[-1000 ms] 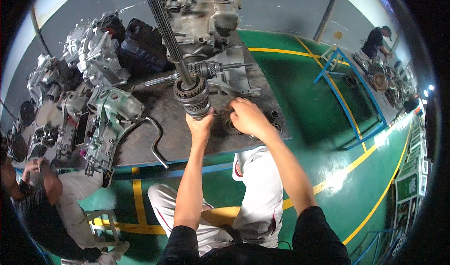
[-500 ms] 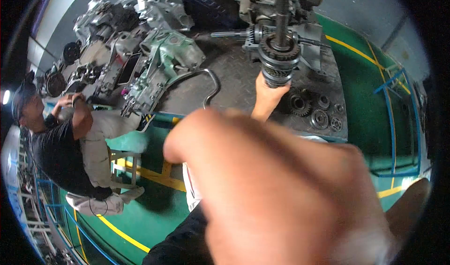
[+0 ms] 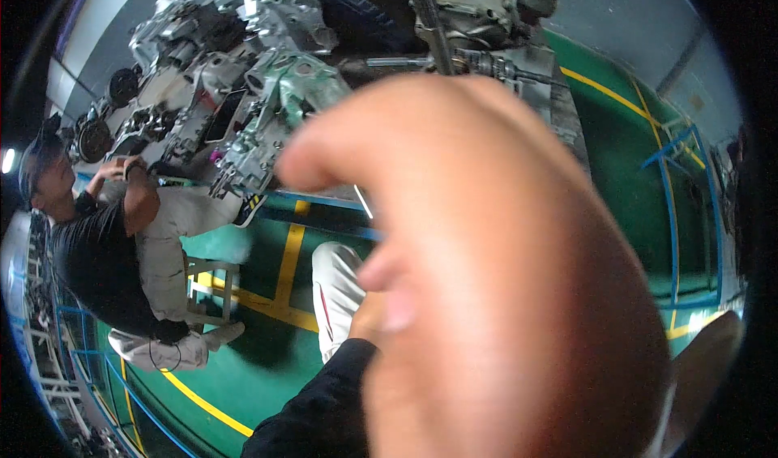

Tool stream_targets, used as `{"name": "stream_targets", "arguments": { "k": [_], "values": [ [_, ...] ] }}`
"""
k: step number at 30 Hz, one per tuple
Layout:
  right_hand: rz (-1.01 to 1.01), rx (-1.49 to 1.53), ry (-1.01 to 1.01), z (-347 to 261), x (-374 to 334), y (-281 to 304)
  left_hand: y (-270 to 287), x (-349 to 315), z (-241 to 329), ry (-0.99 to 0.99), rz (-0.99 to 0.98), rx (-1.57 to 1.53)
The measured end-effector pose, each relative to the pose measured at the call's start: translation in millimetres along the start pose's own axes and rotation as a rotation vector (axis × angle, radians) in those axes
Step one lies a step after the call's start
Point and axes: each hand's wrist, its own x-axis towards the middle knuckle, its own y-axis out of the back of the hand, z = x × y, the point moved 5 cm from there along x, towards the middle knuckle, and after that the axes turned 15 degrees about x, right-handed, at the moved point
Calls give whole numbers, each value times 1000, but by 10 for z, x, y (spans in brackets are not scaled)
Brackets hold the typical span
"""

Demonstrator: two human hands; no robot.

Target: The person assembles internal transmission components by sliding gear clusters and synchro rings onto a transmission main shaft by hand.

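My right hand [image 3: 494, 215] is blurred and very close, covering the middle and lower right of the view. A finger reaches left and the thumb stands apart below it, with nothing visible between them. From my black left sleeve, the bare wrist of my left hand [image 3: 369, 318] passes behind the right hand, which hides its fingers. A long metal shaft [image 3: 428, 20] slants up out of the top of the view. Its lower end disappears behind my right hand. Past it, a second gear shaft [image 3: 494, 66] lies across the bench.
Gearbox housings, including a greenish one [image 3: 296, 81], crowd the metal bench along with a dark phone-like slab [image 3: 225, 117]. At left a seated person in a black shirt [image 3: 101, 271] has their hands together. A blue frame [image 3: 720, 215] stands on the green floor at right.
My right hand has risen and now covers the gears and the left hand, which was gripping the gear shaft. The upright shaft now leans, its top shifted left.
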Motion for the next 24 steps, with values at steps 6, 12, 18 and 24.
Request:
{"name": "stream_targets", "arguments": {
  "k": [6, 12, 18, 24],
  "values": [
    [241, 251, -152, 96, -35, 10, 92, 35, 12, 13, -4, 11],
    [307, 188, -290, 634, -272, 595, -383, -227, 84, 157, -46, -134],
    [386, -172, 31, 1935, -253, 869, -96, -89, 178, 29, -100, -15],
    [291, 25, -59, 2300, 89, 829, -93, -143, 181, 96, -96, 23]
  ]
}}
